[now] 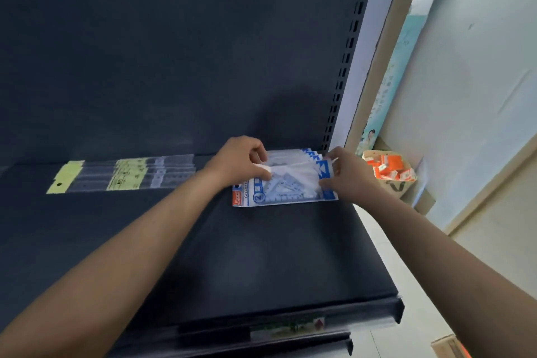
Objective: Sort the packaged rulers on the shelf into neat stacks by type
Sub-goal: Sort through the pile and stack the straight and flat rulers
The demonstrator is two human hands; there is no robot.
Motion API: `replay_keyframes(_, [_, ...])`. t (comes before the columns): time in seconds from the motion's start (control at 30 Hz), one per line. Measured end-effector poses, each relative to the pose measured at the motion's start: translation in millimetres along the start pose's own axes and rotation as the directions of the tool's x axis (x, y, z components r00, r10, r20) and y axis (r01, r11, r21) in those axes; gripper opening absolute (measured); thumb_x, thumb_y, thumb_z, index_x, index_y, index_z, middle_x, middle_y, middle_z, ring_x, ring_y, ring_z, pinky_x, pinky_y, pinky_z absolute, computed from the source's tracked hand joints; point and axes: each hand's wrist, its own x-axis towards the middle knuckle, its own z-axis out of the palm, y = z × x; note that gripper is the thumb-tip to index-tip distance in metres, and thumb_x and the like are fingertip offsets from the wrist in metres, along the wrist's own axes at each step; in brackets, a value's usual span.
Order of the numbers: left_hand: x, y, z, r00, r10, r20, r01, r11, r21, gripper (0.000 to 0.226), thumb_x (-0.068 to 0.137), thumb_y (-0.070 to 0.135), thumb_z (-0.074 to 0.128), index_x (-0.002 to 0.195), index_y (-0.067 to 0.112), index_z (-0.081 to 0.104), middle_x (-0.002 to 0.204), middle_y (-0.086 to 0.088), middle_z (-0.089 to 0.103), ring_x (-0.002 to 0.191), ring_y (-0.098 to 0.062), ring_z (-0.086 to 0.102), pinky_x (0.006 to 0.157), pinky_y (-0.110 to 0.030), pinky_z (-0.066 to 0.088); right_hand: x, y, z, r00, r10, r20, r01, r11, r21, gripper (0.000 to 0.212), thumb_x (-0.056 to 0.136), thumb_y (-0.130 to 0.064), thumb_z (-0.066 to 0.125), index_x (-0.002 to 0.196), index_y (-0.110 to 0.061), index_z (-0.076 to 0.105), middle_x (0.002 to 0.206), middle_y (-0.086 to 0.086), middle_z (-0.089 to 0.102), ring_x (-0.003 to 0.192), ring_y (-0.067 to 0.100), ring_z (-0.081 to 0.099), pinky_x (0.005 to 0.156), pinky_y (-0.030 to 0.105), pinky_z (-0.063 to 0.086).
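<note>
We pinch the top blue geometry pack (293,173) by its ends, left hand (241,160) and right hand (345,174), probably squaring the stack (276,200); yellow rulers (128,174) lie well left of the left hand.

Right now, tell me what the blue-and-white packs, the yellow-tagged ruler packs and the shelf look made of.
Blue-and-white packs: glossy clear plastic film over printed card, going by the glare and the set squares showing through. Yellow-tagged ruler packs: clear plastic sleeves with yellow paper or card headers. Shelf: probably painted metal, matte dark grey; its slotted upright suggests so.
</note>
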Motion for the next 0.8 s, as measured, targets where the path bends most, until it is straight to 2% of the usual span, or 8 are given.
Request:
replay_keyframes(0.07, [1.6,-1.0,3.5,1.0,-0.018,-0.024,0.019,0.999,0.032,0.031,0.064,0.029,0.088,0.085,0.022,0.066,0.079,0.013,0.062,0.068,-0.001,0.055,0.061,-0.017,0.043,7.8,3.9,-1.3,0.997,-0.043,0.071,0.047,0.997,-0.057,0.07,0.07,-0.02,0.079,0.128,-0.027,0.041,0.127,0.001,0.054,0.116,0.027,0.052,0.101,0.051,0.041])
replay_keyframes(0.17, [-1.4,0.6,6.8,0.995,-0.028,-0.091,0.037,0.994,0.102,0.034,0.064,0.036,0.088,0.087,0.027,0.064,0.077,0.022,0.052,0.068,0.003,0.047,0.065,-0.023,0.037,14.1,8.6,-6.5,0.965,-0.155,0.211,0.193,0.966,-0.174,0.094,0.072,-0.024,0.079,0.145,-0.039,0.021,0.156,-0.001,0.021,0.142,0.028,0.021,0.113,0.055,0.018])
replay_keyframes(0.23, [-4.8,3.5,9.1,0.989,-0.068,-0.128,0.085,0.987,0.136,0.035,0.065,0.038,0.087,0.088,0.029,0.063,0.076,0.025,0.049,0.069,0.0,0.045,0.068,-0.025,0.036,19.0,11.3,-9.5,0.93,-0.223,0.292,0.292,0.931,-0.219,0.085,0.076,-0.026,0.075,0.144,-0.043,0.026,0.157,-0.006,0.017,0.143,0.025,0.016,0.114,0.05,0.012])
replay_keyframes(0.33, [-13.2,10.8,15.9,0.971,-0.15,-0.184,0.185,0.963,0.194,0.034,0.069,0.042,0.083,0.091,0.026,0.064,0.079,0.019,0.055,0.079,-0.012,0.054,0.069,-0.026,0.038,26.3,15.8,-12.1,0.876,-0.304,0.376,0.405,0.885,-0.229,0.059,0.082,-0.027,0.066,0.133,-0.046,0.044,0.15,-0.013,0.033,0.138,0.018,0.027,0.11,0.04,0.012])
replay_keyframes(0.43, [-27.6,18.3,25.0,0.947,-0.172,-0.27,0.253,0.918,0.306,0.033,0.079,0.044,0.073,0.104,0.024,0.065,0.112,0.008,0.064,0.108,-0.017,0.056,0.087,-0.029,0.037,30.0,16.5,-13.4,0.843,-0.339,0.418,0.479,0.827,-0.295,0.055,0.084,-0.028,0.06,0.134,-0.045,0.044,0.15,-0.014,0.034,0.138,0.016,0.027,0.112,0.041,0.006])
replay_keyframes(0.57, [-55.0,32.7,34.1,0.916,-0.133,-0.377,0.287,0.875,0.39,0.039,0.088,0.036,0.063,0.125,0.025,0.055,0.154,0.006,0.032,0.145,-0.015,0.018,0.107,-0.029,0.01,27.7,11.7,-16.1,0.801,-0.486,0.35,0.588,0.747,-0.311,0.066,0.084,-0.029,0.06,0.143,-0.035,0.032,0.153,-0.01,0.027,0.141,0.008,0.022,0.113,0.038,0.001])
replay_keyframes(0.67, [-83.9,47.5,29.5,0.874,-0.165,-0.457,0.371,0.835,0.407,0.038,0.09,0.039,0.059,0.125,0.024,0.055,0.143,0.006,0.047,0.136,-0.016,0.035,0.104,-0.03,0.019,11.2,-6.7,-16.9,0.706,-0.649,0.284,0.7,0.7,-0.141,0.07,0.084,-0.031,0.062,0.145,-0.033,0.029,0.156,-0.008,0.023,0.142,0.005,0.019,0.111,0.031,0.005])
replay_keyframes(0.8, [-134.3,66.2,15.1,0.798,-0.233,-0.555,0.522,0.727,0.446,0.045,0.089,0.056,0.052,0.122,0.025,0.055,0.126,0.006,0.059,0.118,-0.021,0.052,0.094,-0.033,0.034,-22.6,-33.6,-7.8,0.584,-0.775,0.243,0.808,0.583,-0.083,0.061,0.083,-0.049,0.061,0.138,-0.034,0.04,0.148,-0.014,0.036,0.138,0.004,0.029,0.112,0.034,0.002])
